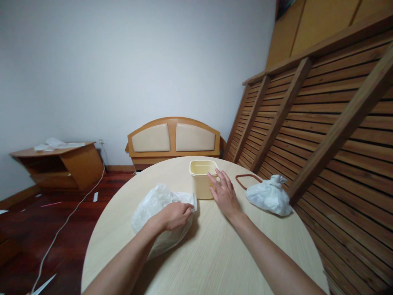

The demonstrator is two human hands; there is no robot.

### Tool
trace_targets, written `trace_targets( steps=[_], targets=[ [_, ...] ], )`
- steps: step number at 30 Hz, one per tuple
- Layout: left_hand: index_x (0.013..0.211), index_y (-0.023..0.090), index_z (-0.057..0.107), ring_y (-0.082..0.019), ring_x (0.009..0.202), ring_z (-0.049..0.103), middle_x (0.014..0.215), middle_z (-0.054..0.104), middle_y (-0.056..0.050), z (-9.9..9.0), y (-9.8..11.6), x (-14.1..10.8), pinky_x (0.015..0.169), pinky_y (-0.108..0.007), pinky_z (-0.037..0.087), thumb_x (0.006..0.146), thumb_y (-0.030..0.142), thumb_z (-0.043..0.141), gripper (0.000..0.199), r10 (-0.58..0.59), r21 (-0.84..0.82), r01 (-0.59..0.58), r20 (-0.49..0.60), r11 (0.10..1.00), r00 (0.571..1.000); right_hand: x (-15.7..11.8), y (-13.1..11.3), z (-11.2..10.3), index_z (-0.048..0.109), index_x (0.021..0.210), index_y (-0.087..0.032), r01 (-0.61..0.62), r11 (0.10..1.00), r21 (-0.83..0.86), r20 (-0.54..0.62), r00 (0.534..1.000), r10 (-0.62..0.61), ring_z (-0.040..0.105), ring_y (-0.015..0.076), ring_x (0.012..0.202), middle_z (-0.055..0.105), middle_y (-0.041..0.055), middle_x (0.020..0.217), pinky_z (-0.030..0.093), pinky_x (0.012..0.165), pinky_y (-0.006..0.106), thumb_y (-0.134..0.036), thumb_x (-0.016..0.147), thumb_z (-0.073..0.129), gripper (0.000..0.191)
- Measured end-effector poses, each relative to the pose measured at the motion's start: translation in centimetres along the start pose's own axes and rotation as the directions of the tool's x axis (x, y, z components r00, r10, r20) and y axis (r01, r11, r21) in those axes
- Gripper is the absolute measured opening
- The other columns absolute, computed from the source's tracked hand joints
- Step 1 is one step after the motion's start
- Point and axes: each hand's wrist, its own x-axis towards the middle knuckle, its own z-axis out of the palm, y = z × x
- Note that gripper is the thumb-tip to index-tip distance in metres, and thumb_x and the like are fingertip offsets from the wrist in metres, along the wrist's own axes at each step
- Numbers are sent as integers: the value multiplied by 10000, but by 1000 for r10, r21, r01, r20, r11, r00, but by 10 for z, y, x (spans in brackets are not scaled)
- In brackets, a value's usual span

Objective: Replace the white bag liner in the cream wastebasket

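A cream-yellow plastic bin (202,188) stands upright near the middle of the round table, with no bag lining visible inside it. My right hand (224,190) rests against the bin's right side, fingers stretched and spread at its rim. To the left, my left hand (178,215) pinches the edge of a thin white plastic bag (153,203), which lies puffed out and loose on the table. The bag's bunched edge is close beside the bin's lower left side. My left forearm covers part of the bag.
A tied, filled white plastic bag (270,196) sits on the table's right side, beside a reddish-brown rounded ring (245,175). A wooden slatted frame (307,119) leans at the right. Beyond the table (215,254) stand a padded headboard (173,120) and a low cabinet (81,164).
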Motion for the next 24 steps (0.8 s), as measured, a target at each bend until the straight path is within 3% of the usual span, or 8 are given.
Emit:
trace_targets(
  steps=[3, 6, 10, 14, 18, 24],
  targets=[
    [1284, 231, 661, -250, 963, 730, 1070, 780, -84, -4, 5, -3, 811, -319, 514, 923, 292, 471, 412, 88, -69, -86, 26, 994, 996, -1, 0, -6, 452, 1490, -239, 31, 997, 65, -14, 999, -31, 328, 318, 1469, 403, 135, 1575, 402, 1152, 540, -118, 942, 572, 574],
    [1272, 220, 653, -264, 987, 709, 1130, 751, -87, -11, 3, -6, 837, -325, 517, 820, 278, 623, 457, 155, -62, -155, -9, 986, 988, -5, -3, -17, 606, 1313, -205, 128, 973, 194, 27, 990, -136, 441, 299, 1374, 574, 134, 1411, 421, 1122, 525, -129, 926, 587, 394],
    [1159, 195, 683, -291, 1061, 656, 1159, 707, -104, -21, -8, -7, 923, -359, 504, 737, 286, 754, 437, 149, 40, -146, -63, 988, 987, -9, -13, -33, 712, 1030, -221, 275, 880, 388, 141, 926, -351, 573, 272, 1174, 689, 91, 1199, 471, 1011, 482, -189, 886, 660, 156],
    [1169, 180, 667, -302, 1109, 618, 1192, 675, -120, -26, -20, -7, 969, -386, 491, 705, 326, 822, 510, 94, 56, -91, -64, 994, 993, -10, -29, -41, 716, 1062, -221, 243, 817, 523, 299, 845, -443, 623, 230, 1025, 721, 58, 1082, 491, 924, 400, -260, 826, 755, 243],
    [1147, 176, 673, -301, 1108, 619, 1175, 682, -116, -25, -27, -7, 966, -378, 489, 705, 314, 816, 485, 74, 24, -73, -45, 997, 996, -15, -40, -33, 719, 1133, -253, 213, 808, 550, 418, 767, -487, 630, 214, 1073, 719, 48, 1138, 473, 972, 366, -267, 886, 718, 247],
    [1142, 190, 674, -285, 1077, 655, 1165, 707, -97, -21, -29, -5, 936, -353, 506, 712, 258, 763, 444, 30, -118, -27, 21, 993, 999, -13, -34, -24, 762, 983, -249, 184, 837, 516, 481, 746, -460, 667, 190, 966, 759, 29, 985, 482, 879, 315, -151, 928, 620, 180]
  ],
)
